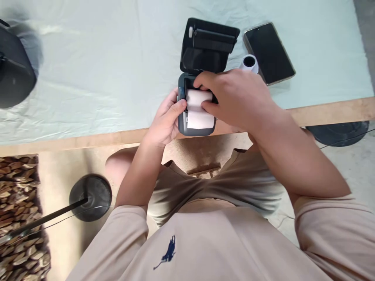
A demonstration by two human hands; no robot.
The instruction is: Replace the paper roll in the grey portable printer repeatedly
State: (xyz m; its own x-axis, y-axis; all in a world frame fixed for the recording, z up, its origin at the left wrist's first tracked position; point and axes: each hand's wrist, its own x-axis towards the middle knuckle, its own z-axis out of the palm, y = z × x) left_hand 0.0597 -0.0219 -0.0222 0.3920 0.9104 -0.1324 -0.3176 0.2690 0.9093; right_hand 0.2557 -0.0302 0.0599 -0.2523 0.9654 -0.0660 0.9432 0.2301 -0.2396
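A small dark portable receipt printer is at the table's front edge, its lid swung up and back. Inside its bay sits a white paper roll, with a loose end of paper hanging over the near side. My left hand grips the printer from the left, thumb on the rim by the roll. From the right, my right hand reaches into the bay, thumb and fingers curled around the roll's right end. Part of the roll and the bay is hidden behind these fingers.
Behind my right hand stands another white roll with a dark core, beside a smartphone. A dark object is at the far left of the cloth-covered table. A round black stand base rests on the floor.
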